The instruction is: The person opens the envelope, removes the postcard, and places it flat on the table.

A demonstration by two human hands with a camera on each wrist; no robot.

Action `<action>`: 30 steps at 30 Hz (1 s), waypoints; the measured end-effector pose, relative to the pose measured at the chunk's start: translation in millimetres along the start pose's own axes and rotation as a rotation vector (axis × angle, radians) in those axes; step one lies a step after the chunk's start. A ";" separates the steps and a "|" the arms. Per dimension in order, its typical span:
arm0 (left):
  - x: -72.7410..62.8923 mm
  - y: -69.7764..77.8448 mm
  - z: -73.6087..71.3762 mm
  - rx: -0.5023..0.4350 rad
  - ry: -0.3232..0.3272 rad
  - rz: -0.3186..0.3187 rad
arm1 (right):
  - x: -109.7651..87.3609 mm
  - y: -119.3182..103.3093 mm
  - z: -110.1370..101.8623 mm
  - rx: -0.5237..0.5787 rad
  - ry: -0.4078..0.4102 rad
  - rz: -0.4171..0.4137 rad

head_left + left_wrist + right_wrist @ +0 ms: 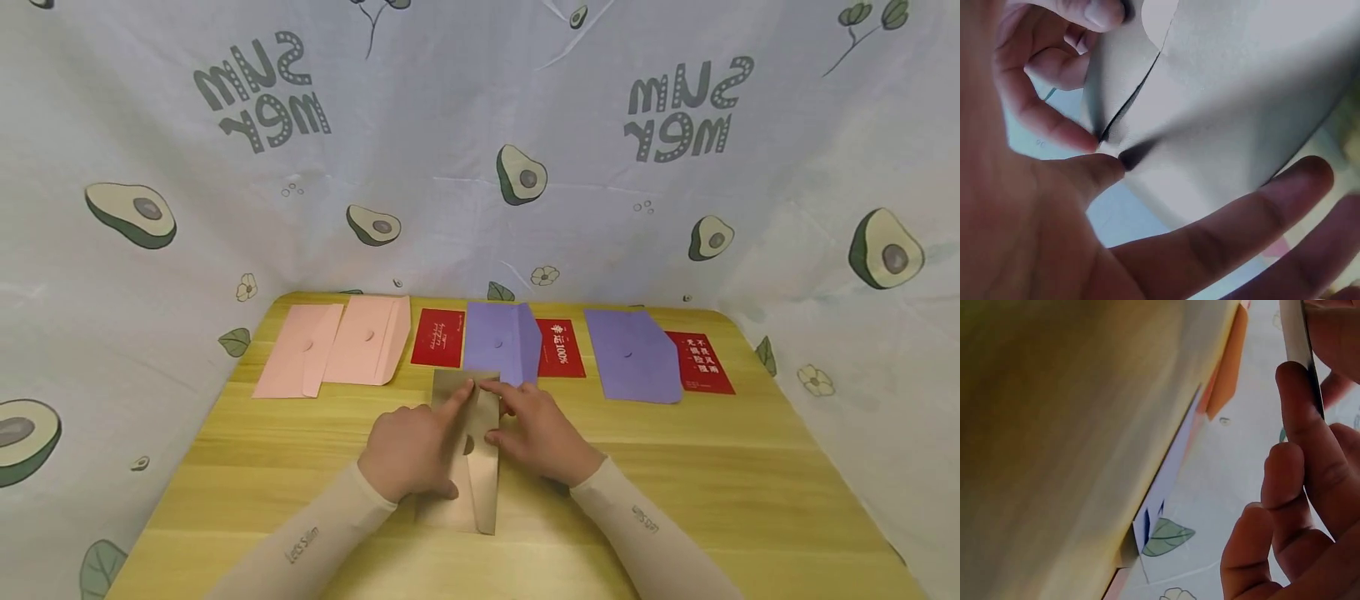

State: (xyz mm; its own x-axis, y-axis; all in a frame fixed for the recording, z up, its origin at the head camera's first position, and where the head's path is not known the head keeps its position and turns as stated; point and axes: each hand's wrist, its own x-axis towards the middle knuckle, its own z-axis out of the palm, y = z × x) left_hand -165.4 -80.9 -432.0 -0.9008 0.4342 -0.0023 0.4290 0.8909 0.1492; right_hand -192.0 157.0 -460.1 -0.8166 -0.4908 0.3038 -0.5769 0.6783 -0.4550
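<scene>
Pinching a beige envelope with the right hand, left hand touching it, its half-hidden grip impossible to tell

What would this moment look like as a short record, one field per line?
left hand: fingertip touches the brown envelope near its top
right hand: pinches the envelope's right edge
pink envelopes: two, at the back row's left
purple envelopes: two, further right
red cards: three, alternating with the purple envelopes
surface: wood-patterned table
backdrop: avocado-print cloth
</scene>
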 end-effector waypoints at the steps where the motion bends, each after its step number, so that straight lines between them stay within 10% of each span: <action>1: -0.5 0.3 0.6 0.012 -0.012 -0.002 | -1.7 0.4 1.2 0.002 -0.018 0.004; 11: -4.7 2.4 7.5 0.090 0.075 0.098 | -5.7 -1.9 10.0 -0.091 -0.102 -0.035; 30: -6.7 4.2 14.2 0.065 -0.047 0.148 | -6.9 -14.1 8.5 -0.279 -0.147 -0.109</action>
State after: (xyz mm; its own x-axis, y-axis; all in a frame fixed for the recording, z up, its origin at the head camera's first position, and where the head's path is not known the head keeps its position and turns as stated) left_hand -156.7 -78.1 -445.4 -0.8241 0.5656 -0.0310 0.5615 0.8229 0.0874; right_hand -178.1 146.1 -462.8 -0.7505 -0.6284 0.2049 -0.6596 0.7314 -0.1731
